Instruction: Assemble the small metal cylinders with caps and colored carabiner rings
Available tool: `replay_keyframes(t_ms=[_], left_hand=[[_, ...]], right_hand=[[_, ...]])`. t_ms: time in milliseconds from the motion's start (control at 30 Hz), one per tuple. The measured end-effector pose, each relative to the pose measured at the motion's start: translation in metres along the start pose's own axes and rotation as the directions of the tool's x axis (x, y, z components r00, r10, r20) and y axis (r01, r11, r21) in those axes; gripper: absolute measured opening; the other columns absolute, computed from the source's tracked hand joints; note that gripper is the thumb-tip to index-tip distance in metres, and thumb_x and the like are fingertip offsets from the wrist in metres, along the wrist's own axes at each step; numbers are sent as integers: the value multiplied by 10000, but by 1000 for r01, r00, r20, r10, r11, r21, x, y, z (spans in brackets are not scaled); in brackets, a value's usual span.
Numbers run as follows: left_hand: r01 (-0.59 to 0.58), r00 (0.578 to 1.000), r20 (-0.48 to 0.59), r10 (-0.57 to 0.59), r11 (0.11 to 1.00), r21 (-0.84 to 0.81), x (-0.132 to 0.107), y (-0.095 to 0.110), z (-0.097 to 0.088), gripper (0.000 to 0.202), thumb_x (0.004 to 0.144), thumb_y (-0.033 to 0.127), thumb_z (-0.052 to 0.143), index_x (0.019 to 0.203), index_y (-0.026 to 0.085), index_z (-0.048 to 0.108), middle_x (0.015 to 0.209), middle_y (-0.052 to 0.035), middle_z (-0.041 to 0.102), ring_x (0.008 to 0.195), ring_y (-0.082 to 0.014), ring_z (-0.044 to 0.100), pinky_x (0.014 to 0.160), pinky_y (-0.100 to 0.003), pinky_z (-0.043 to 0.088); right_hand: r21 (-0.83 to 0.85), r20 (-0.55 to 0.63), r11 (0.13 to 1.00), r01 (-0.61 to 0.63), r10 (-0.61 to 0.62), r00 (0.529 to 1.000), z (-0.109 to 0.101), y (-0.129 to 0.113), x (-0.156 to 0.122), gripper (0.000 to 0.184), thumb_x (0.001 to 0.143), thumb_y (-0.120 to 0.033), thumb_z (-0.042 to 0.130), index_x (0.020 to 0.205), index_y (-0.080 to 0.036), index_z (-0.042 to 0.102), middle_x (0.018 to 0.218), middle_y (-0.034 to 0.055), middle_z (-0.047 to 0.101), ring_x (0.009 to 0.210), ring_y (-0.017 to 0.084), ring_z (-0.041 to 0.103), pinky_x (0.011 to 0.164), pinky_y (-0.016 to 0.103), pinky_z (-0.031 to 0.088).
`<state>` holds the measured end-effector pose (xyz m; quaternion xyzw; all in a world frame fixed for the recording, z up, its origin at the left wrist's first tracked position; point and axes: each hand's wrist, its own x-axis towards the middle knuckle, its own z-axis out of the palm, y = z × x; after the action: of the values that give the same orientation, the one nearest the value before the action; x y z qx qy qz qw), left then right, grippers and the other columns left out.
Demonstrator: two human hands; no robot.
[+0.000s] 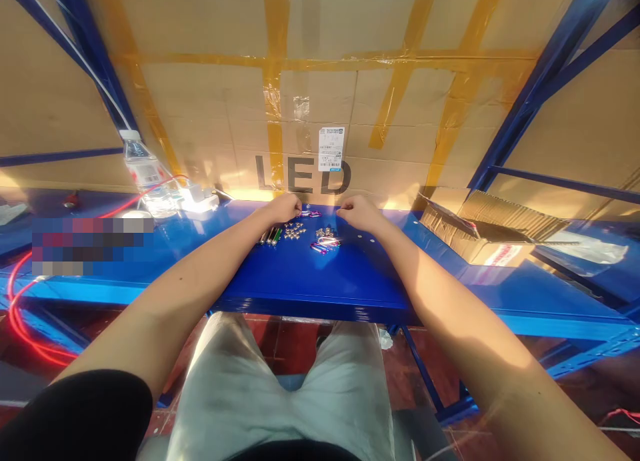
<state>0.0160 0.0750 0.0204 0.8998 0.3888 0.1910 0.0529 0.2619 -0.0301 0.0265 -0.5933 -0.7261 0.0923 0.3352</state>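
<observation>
Both my hands rest at the far edge of a blue metal shelf (320, 281). My left hand (283, 207) is closed in a pinch on a small purple and pink metal piece (310, 213). My right hand (357, 212) is also closed, fingertips pinched near the same piece; what it grips is too small to make out. Just in front of the hands lie small piles of shiny metal parts (294, 231) and a few coloured clips (323, 245).
A large taped cardboard box marked LED (310, 114) stands behind the shelf. A water bottle (143, 171) and a white power adapter (200, 201) sit at the left with a red cable (20, 314). An open cardboard box (490, 231) lies at the right.
</observation>
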Motion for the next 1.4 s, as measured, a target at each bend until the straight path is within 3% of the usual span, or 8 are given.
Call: replay_keyframes(t_ms=[267,467,567,667,833,1067,1267,1400], left_hand=[[138,987,81,-137,990,-5,-3,7,-2,75,764,209,725,806,164,767,782,-79,756,760,-237,657,743,-339,482],[-28,979,-202,-12,980,-195,-12,33,-13,108,794,151,648,873,156,721,905,-71,736,830,-205,647,782,-338,496],[-153,955,-290,59,937,-315,-25,56,-17,146,839,161,621,950,155,716,989,-69,737,891,-186,658,823,-329,511],[-184,948,-311,65,911,-369,-37,72,-16,174,854,128,589,981,156,704,1018,-63,734,879,-166,655,807,-313,513],[-186,956,-283,75,901,-391,-45,78,-7,142,916,167,608,1041,148,672,1036,-71,727,897,-172,654,818,-318,507],[-266,931,-273,244,963,-45,-50,78,-9,183,1022,318,572,1032,175,686,1006,-88,727,956,-242,653,850,-363,477],[-204,942,-195,272,928,312,-52,80,-5,259,1011,186,448,1098,164,691,1013,-136,720,989,-296,651,866,-415,468],[-174,959,-152,240,918,356,-53,87,-5,284,1002,173,422,1074,162,697,947,-130,712,959,-296,655,855,-412,457]], right_hand=[[-7,5,1000,-7,7,1000,-2,-9,-5,372,838,-181,620,549,-232,392,541,-33,349,570,138,353,580,321,313],[200,-63,980,20,-8,998,4,-8,0,93,797,-247,727,794,-182,660,826,50,673,805,209,609,803,369,501],[461,-32,881,111,-108,994,6,-13,1,277,759,-278,785,1006,-171,721,1052,91,744,979,229,670,944,395,525],[574,116,810,123,-230,966,6,-18,-2,160,786,-299,770,879,-177,728,918,68,761,864,210,677,871,379,543],[584,236,810,45,-223,946,1,-22,-11,190,867,-236,705,705,-190,618,641,17,655,583,152,599,652,327,517],[601,280,797,-65,-134,951,-2,-23,-12,168,883,-217,735,762,-189,621,642,-12,617,548,127,587,605,300,530],[485,328,874,-36,-144,933,-5,-25,-13,164,866,-105,664,741,-190,599,585,-26,577,498,140,572,573,319,529],[404,262,914,33,-150,953,-3,-27,-13,171,870,-133,664,756,-207,560,559,-43,551,461,144,549,535,314,494]])
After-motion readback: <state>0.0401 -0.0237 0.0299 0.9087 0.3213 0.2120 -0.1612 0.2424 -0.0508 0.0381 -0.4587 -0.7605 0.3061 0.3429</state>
